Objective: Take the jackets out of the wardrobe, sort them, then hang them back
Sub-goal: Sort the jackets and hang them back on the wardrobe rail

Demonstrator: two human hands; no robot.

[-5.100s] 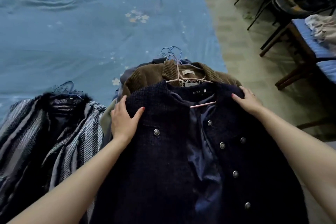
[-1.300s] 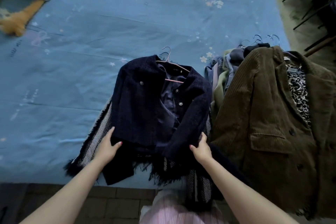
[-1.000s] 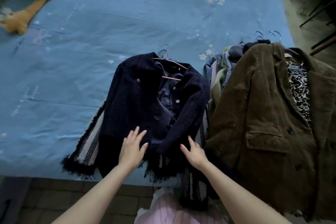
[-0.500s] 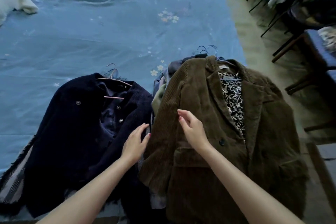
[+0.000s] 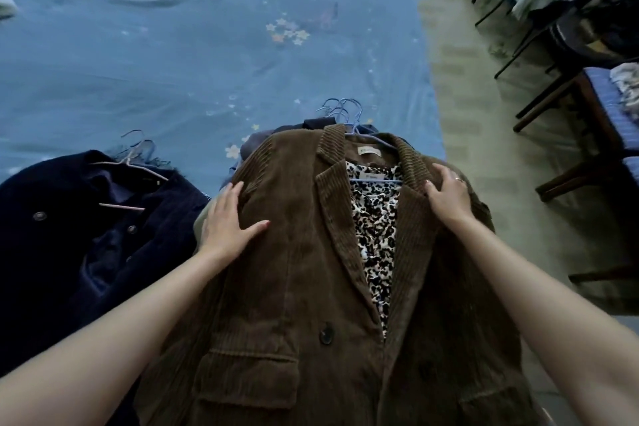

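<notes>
The brown jacket (image 5: 276, 270) was ribbed corduroy, matt and soft-looking, with a smooth dark button (image 5: 326, 336) and a leopard-print cloth lining (image 5: 375, 235). At nine o'clock the navy jacket (image 5: 62, 235) was coarse, nubbly weave with dull metal buttons (image 5: 39, 216). The hangers (image 5: 340, 112) at twelve o'clock looked like thin coated wire. The bedsheet (image 5: 173, 55) was smooth, matt blue cloth, lightly creased. At three o'clock stood a dark wooden chair (image 5: 567, 162).

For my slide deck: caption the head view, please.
Both hands rest on a brown corduroy jacket atop the bed.
</notes>
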